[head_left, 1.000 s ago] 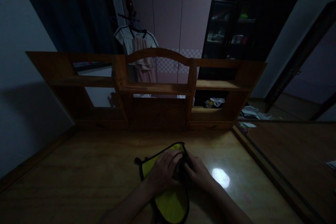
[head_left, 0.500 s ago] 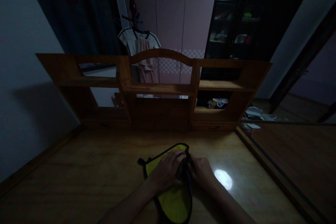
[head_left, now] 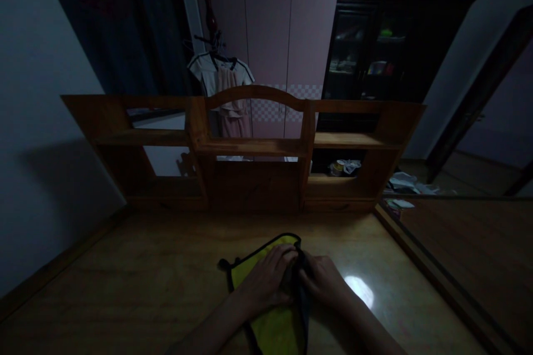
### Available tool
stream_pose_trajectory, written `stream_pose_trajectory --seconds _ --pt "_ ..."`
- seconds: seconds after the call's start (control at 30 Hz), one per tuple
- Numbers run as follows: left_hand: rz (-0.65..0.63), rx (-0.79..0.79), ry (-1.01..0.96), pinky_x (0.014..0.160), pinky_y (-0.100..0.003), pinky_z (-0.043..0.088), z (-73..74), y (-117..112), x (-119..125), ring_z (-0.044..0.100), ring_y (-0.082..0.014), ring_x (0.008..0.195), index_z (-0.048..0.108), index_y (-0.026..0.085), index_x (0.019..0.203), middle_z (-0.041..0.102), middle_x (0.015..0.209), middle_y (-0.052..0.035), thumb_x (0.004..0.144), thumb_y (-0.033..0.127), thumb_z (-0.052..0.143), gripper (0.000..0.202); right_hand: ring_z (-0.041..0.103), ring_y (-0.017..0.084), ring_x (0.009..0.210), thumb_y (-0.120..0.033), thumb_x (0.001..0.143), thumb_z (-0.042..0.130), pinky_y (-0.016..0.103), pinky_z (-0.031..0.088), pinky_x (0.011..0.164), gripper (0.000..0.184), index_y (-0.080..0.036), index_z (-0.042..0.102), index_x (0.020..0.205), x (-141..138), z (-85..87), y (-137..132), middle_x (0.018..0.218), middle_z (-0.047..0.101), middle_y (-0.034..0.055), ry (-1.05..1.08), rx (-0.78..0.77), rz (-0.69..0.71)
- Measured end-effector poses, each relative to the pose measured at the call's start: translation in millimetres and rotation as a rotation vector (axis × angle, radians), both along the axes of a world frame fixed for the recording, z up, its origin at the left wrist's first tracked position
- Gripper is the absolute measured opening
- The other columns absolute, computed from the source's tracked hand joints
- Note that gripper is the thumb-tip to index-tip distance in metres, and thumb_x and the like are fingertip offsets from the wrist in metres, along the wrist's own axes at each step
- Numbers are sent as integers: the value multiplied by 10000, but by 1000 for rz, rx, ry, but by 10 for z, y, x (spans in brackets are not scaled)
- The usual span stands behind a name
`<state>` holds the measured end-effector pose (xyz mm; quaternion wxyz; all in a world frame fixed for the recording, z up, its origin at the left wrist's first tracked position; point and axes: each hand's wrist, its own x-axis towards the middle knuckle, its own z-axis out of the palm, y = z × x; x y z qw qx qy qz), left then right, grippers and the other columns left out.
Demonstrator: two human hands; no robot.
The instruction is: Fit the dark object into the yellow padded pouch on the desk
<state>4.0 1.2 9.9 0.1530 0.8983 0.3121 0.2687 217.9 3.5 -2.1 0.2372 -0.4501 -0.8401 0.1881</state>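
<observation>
A flat yellow fabric piece with black edging [head_left: 272, 328] lies on the wooden surface [head_left: 166, 272] in front of me; a small dark tab sticks out at its left corner. Across its middle rests my left hand [head_left: 268, 280], fingers curled toward the dark edge on the right. My right hand [head_left: 322, 278] is closed on that edge, which stands slightly raised between both hands. Dim light and the hands themselves hide the fingertips and whatever is under them.
A wooden shelf unit [head_left: 254, 147] stands along the far edge of the surface. The wall [head_left: 45, 150] borders the left side, and a raised wooden rail [head_left: 420, 263] runs along the right. Beyond are a pink wardrobe [head_left: 268, 33] and a dark cabinet [head_left: 400, 55].
The view has tilted up slightly, so the room sits lower in it. The fabric's right edge is folded a little further upright; both hands keep nearly the same place on it.
</observation>
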Motion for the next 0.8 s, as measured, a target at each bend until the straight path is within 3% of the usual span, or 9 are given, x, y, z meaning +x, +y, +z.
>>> stream_pose_trajectory --seconds 0.17,0.33,0.53,0.63,0.8 --pt "-70 -47 -27 1114 -421 331 175 -84 14 312 -271 1360 262 227 1403 320 1481 -103 684 278 726 857 635 218 765 -261 861 496 280 421 691 345 -149 512 1187 -7 23 -10 867 683 74 11 -4 -26" --pt "-52 -97 2 1119 -402 335 273 -143 33 318 -250 1359 236 238 1427 319 1483 -82 694 259 705 871 631 216 821 -211 833 500 279 431 725 355 -168 504 1186 -23 61 -31 938 676 76 69 -26 -23" --pt "1 -56 22 1055 -419 406 171 -70 15 419 -275 1279 321 243 1359 432 1390 -96 654 399 774 852 639 211 811 -199 843 494 264 431 690 378 -178 479 1220 -28 74 -27 945 681 74 103 -13 -4" --pt "32 -23 20 1025 -444 426 82 -16 14 474 -305 1218 366 226 1296 491 1318 -114 567 460 820 889 644 191 768 -205 863 478 241 420 648 291 -187 508 1152 -34 55 -11 914 682 58 137 -33 13" --pt "129 -69 28 997 -459 441 10 4 -6 497 -322 1190 370 231 1279 493 1291 -115 546 481 818 894 644 182 724 -225 873 482 228 405 619 233 -198 538 1098 -31 39 10 856 684 40 123 -65 -6"
